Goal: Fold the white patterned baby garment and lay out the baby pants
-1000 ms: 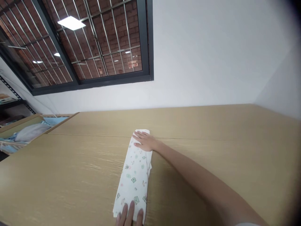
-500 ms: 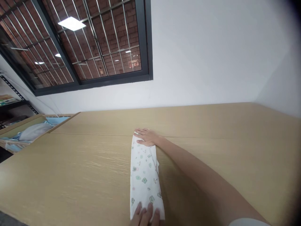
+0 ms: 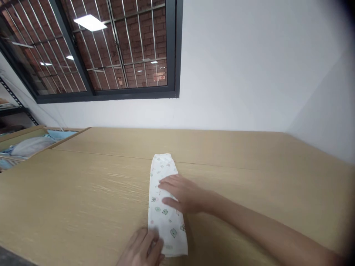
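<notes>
A long, narrow piece of folded white cloth (image 3: pixel 164 218), printed with small green and pink animal figures, lies flat on the wooden tabletop (image 3: pixel 97 207). My right hand (image 3: pixel 180 192) reaches in from the right and is over the cloth's middle, fingers stretched out and thumb apart. At the cloth's lower left corner is my left hand (image 3: pixel 140 247), its fingers bent and closed around that edge, slightly blurred. The fingers hide the corner itself. The cloth's far end shows uncovered, rounded at its left side.
Behind the tabletop rises a white wall (image 3: pixel 235 74) with a dark-framed, barred window (image 3: pixel 111 94). At the far left stands a wooden bin (image 3: pixel 80 131) holding blue and white fabric (image 3: pixel 33 146). A seam crosses the tabletop near its back.
My right hand has slid from the cloth's far end back toward me. My left hand has moved from the near end to the lower left corner, its fingers now bent.
</notes>
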Demonstrator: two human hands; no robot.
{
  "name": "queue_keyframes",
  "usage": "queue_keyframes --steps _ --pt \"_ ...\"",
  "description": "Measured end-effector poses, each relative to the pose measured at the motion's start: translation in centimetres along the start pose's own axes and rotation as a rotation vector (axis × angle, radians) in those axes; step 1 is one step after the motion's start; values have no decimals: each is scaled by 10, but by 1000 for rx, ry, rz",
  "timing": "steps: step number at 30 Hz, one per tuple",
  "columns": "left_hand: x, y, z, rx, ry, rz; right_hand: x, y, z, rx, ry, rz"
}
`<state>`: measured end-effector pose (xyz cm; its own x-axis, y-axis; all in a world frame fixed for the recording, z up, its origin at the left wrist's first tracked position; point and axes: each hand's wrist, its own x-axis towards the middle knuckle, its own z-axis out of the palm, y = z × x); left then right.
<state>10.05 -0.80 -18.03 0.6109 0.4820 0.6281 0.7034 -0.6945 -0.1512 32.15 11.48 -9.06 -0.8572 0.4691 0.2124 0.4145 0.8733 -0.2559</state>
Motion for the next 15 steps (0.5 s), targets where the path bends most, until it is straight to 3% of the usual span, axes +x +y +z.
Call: queue_keyframes --steps 3,7,15 --pt "5 2 -3 76 5 36 -29 -31 3 47 -75 40" --pt "7 4 -2 158 -13 72 -54 -56 23 -47 -112 0" --pt "9 -3 -7 -17 -169 -17 -61 -68 57 -494 128 -188"
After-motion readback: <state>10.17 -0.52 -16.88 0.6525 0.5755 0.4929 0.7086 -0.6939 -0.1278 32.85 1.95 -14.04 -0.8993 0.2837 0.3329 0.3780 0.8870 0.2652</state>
